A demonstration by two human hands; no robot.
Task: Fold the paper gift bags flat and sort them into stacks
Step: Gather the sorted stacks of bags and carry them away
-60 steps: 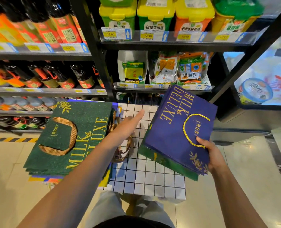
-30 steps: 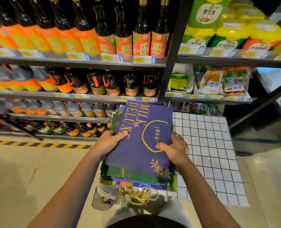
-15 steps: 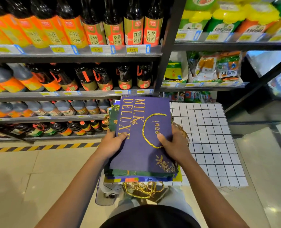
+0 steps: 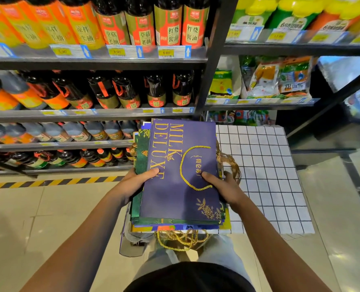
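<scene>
Gift bags, flat stack btwn both hands: left hand & right hand grip its edges.

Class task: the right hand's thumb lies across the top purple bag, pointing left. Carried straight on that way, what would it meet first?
Probably the gold cord handle lying on the purple bag, just left of the right hand; beyond it, the left hand.

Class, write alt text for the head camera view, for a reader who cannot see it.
Two hands, left hand and right hand, grip a stack of flat gift bags, a purple bag on top, over a white tiled table. Shelves of sauce bottles stand behind.
</scene>
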